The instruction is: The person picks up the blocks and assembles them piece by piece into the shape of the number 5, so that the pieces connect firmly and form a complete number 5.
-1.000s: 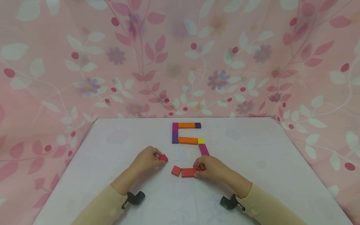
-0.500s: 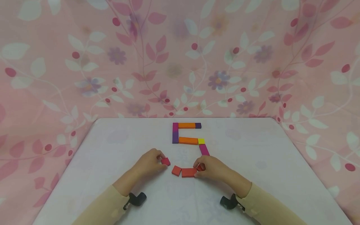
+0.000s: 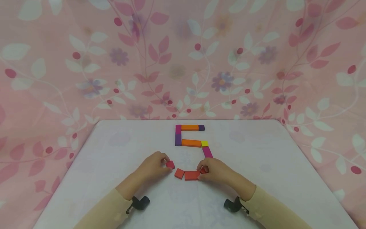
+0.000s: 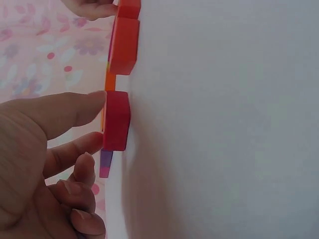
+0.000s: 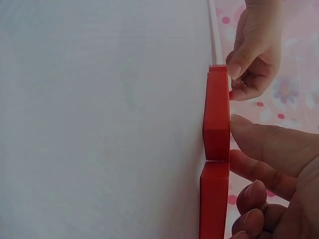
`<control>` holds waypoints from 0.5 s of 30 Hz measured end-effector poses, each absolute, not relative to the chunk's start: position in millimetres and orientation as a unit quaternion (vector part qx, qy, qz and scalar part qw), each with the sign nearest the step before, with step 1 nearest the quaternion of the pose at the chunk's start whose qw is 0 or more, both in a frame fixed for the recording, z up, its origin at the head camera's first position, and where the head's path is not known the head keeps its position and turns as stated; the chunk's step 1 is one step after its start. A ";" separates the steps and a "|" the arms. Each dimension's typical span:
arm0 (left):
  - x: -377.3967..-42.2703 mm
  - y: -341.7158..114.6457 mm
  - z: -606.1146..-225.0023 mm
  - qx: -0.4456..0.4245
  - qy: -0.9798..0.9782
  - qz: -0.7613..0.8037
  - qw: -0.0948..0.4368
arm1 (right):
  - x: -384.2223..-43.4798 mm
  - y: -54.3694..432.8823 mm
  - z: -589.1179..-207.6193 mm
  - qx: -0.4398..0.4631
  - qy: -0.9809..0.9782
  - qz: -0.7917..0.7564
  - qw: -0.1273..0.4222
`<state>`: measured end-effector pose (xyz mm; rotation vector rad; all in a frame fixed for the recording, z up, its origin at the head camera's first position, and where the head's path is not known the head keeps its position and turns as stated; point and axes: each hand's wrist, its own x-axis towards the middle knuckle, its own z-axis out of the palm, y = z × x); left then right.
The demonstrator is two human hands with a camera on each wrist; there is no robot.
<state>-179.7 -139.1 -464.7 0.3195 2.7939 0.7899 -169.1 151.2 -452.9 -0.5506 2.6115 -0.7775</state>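
In the head view my left hand (image 3: 154, 163) pinches a small crimson block (image 3: 170, 164) between thumb and fingers. The left wrist view shows this block (image 4: 117, 121) tilted near the table. Beside it lies a small red block (image 3: 179, 173), then a long red block (image 3: 192, 175). My right hand (image 3: 215, 169) has its thumb at the long block's right end and its fingers curled about another red block (image 3: 204, 170), partly hidden by the hand. In the right wrist view, thumb and index tips touch near the join between the long block (image 5: 217, 114) and the nearer red block (image 5: 214, 199).
Farther back, two orange blocks (image 3: 190, 127), dark purple and magenta blocks (image 3: 178, 129), a yellow block (image 3: 204, 143) and a slanted magenta block (image 3: 207, 152) form an angular line. All lie on a white-covered table (image 3: 114, 136). A floral cloth (image 3: 177, 70) hangs behind.
My left hand has moved right and slightly nearer with the crimson block, bringing it closer to the small red block. My right hand has stayed almost still.
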 end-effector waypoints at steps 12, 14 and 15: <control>-177.6 -141.0 -464.4 0.106 0.950 0.273 0.106 | -168.9 151.5 -455.1 -0.193 0.924 -0.278 0.181; -178.0 -140.4 -465.1 0.107 0.950 0.274 0.106 | -168.8 151.9 -455.6 -0.195 0.923 -0.278 0.180; -178.0 -140.0 -465.2 0.108 0.950 0.274 0.105 | -168.8 152.1 -455.7 -0.196 0.923 -0.278 0.179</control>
